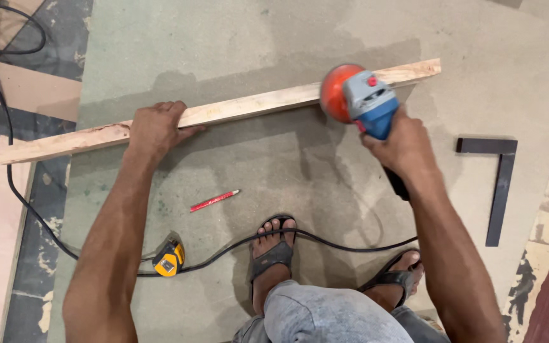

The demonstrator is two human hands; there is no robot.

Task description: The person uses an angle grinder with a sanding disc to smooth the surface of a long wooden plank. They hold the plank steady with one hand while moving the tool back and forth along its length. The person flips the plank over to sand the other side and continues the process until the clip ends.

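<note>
Grey board [287, 38] covers the floor, and nearest on it lie a yellow tape measure [169, 258] and a black cord [223, 251] by two sandalled feet, then a red pencil [214, 201]. Farther out, the right hand [405, 143] is wrapped tight round a blue grinder [366, 98] whose orange disc meets a long wooden strip [255, 105]. The left hand [155, 127], fingers curled, presses the strip down. A black square [500, 184] lies towards the right edge.

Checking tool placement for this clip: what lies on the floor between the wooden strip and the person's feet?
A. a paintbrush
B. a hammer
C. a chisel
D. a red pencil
D: a red pencil lies on the floor, below the wooden strip pinned by the left hand and above the sandalled feet.
</note>
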